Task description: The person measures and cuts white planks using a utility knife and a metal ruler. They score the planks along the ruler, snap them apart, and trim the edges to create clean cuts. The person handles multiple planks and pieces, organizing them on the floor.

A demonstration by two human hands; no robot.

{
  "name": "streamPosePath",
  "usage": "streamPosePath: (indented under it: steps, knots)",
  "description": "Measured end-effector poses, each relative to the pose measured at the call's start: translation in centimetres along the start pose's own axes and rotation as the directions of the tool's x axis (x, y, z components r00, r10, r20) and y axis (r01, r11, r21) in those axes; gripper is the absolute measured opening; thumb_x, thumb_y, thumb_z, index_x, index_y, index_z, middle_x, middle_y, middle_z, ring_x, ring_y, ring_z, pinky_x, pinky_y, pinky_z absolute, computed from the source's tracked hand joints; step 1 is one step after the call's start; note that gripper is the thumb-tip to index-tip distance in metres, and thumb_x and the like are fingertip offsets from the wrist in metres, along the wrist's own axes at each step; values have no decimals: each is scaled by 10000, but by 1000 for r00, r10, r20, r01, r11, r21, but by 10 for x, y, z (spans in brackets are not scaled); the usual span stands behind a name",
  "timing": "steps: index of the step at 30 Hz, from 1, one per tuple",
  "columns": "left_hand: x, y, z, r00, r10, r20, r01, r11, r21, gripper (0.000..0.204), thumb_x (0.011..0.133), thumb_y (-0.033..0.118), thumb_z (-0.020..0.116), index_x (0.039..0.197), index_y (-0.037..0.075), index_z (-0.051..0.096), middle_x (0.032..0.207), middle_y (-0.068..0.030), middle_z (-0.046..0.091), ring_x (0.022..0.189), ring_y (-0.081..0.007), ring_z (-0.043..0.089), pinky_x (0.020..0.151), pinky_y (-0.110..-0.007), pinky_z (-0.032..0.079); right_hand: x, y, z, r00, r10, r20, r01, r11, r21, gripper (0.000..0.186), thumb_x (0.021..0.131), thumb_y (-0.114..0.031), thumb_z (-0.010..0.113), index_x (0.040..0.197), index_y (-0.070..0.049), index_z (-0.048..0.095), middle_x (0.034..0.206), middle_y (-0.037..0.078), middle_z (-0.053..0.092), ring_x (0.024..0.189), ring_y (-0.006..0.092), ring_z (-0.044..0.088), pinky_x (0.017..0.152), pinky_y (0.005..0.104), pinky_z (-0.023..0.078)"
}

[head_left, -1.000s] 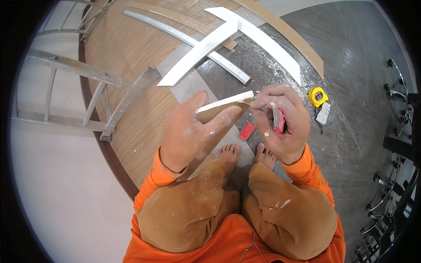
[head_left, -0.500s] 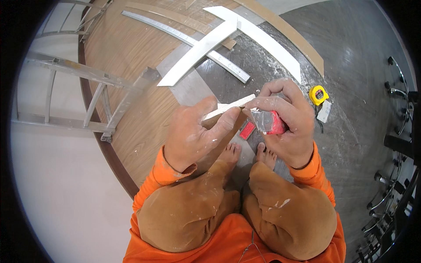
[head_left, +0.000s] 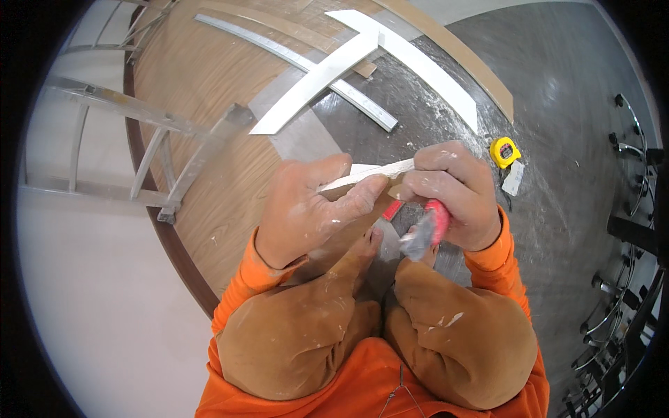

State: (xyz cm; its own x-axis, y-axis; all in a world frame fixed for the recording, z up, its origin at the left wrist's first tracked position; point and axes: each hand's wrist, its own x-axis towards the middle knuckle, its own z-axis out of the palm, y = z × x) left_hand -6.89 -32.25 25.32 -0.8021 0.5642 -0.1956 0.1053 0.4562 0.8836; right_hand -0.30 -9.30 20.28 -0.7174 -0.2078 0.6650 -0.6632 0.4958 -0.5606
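As left grip (head_left: 296, 209) clasps a board (head_left: 387, 170), right grip (head_left: 456, 195) holding its end plus red tool (head_left: 438, 219), now swung lower

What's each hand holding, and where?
Left hand and right hand: flat brown board, near its white edge; right also: red and grey tool, by its red part.

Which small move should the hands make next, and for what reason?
Probably turn the red-handled tool away from the bare feet: its blurred grey head hangs below the right hand and overlaps one foot in this view. The left hand holds the white-edged board, so it seems supported meanwhile.
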Motion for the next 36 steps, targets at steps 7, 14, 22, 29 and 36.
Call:
streamPosePath:
  steps: [7,14,22,29,36]
  knots:
    - [11,-13,-7,1000,-6,-20,6,999,-38,504,937,365,824,688,13,562,583,-46,427,601,-72,370,506,-320,317,-33,9,21,924,361,-129,-160,669,726,91,961,-96,737,989,-112,653,1217,161,540,800,158,614,619,262,521]
    - [9,-19,-33,985,-4,-172,-7,998,-62,501,974,338,787,667,48,517,606,20,411,615,-59,347,509,-324,299,-52,22,18,717,670,191,-581,424,694,87,970,-91,733,1033,-48,689,926,132,725,734,161,658,670,293,533]
    - [44,-10,-127,703,386,-597,-486,874,-7,362,1032,266,712,1215,-47,728,1126,-100,715,1009,-161,654,892,-319,527,-78,31,58,619,722,307,-784,545,297,299,975,-161,743,1226,2,748,1087,137,794,968,163,724,878,323,555]
    - [98,29,-214,600,247,-761,-511,851,-126,571,1099,467,585,1434,5,597,1378,-78,645,1222,-173,618,1033,-335,523,-34,42,60,784,567,251,-613,646,455,356,966,-135,747,1300,-13,725,1021,19,753,815,61,598,755,258,503]
    - [153,-143,-213,744,-187,-641,-286,778,-560,550,1107,439,569,1494,48,550,1417,-88,640,1274,-239,626,1084,-391,534,-53,41,56,577,612,540,-815,393,425,377,937,-276,814,1184,7,778,908,56,778,828,84,652,805,286,542]
